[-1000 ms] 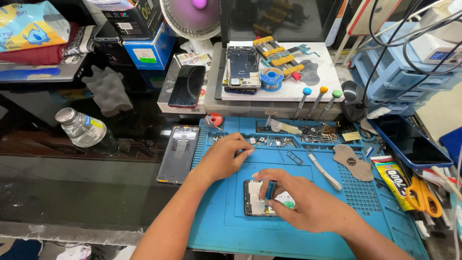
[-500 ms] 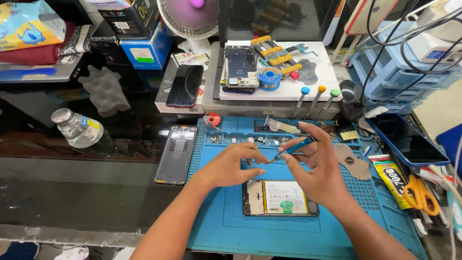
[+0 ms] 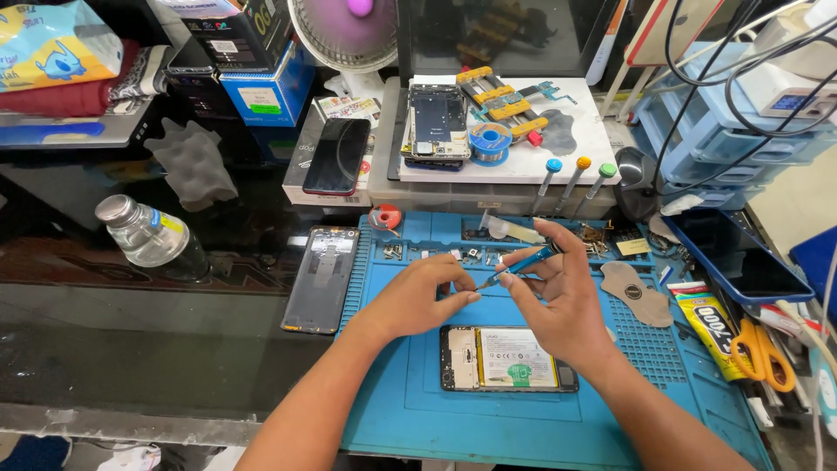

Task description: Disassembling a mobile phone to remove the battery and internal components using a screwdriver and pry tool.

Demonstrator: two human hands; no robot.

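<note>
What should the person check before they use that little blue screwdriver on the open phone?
1. Screwdriver held firmly in the right hand: ok, the fingers pinch it near its upper end.
2. Tip meets the left hand: ok, the left fingertips are at the tip; whether a screw is on it, cannot tell.
3. Open phone lies flat on the blue mat: ok, back side up, battery showing.
4. Hands clear of the phone: ok, both are above it, not touching.
5. Small parts kept in the mat's top compartments: ok.
6. Which screw hole comes next: cannot tell.
</note>
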